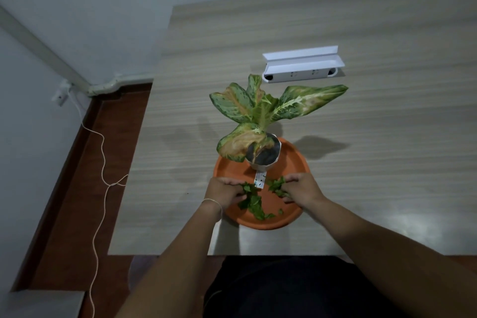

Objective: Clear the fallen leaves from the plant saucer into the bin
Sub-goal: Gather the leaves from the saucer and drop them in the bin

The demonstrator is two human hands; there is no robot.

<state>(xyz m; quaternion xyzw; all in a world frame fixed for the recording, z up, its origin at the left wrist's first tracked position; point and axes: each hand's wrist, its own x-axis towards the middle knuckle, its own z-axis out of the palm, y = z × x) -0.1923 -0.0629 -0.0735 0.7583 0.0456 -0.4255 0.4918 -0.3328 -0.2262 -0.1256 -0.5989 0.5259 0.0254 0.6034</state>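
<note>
An orange plant saucer (pixel 294 162) sits on the table near its front edge. A small white pot (pixel 263 157) with a variegated green and browning plant (pixel 260 108) stands at the saucer's far side. Small green fallen leaves (pixel 254 205) lie in the saucer's near half. My left hand (pixel 223 192) curls its fingers around a bunch of leaves on the left. My right hand (pixel 300 188) pinches another clump of leaves (pixel 276 184) on the right. No bin is in view.
A white power strip box (pixel 300 67) lies on the wood-grain table (pixel 387 124) behind the plant. Left of the table, a white cable (pixel 99 188) trails over the reddish-brown floor from a wall socket (pixel 60 95).
</note>
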